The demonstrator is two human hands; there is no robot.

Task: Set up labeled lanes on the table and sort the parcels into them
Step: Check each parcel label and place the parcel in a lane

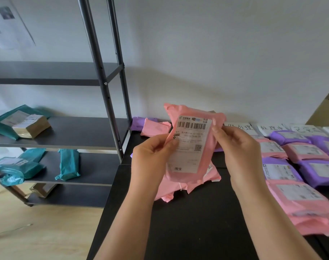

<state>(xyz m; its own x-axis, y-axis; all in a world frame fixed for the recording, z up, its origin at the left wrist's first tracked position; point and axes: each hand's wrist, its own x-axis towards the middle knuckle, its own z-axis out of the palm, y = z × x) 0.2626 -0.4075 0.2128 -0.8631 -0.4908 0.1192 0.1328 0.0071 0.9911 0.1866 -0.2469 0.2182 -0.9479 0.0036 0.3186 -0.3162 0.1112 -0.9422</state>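
I hold a pink parcel [192,145] upright above the black table [188,222], its white shipping label facing me. My left hand [152,154] grips its left edge, and my right hand [236,147] pinches its right edge. Under it lies a small heap of pink parcels [188,184]. Another pink parcel [156,128] and a purple one [137,121] lie at the table's back left. White lane labels [268,129] with handwritten characters run along the back right. Below them, pink and purple parcels [298,166] lie in rows.
A dark metal shelf rack [103,81] stands to the left of the table. Teal parcels [68,165] and a brown box [31,127] lie on its shelves. A white wall is behind; wooden floor shows at the lower left.
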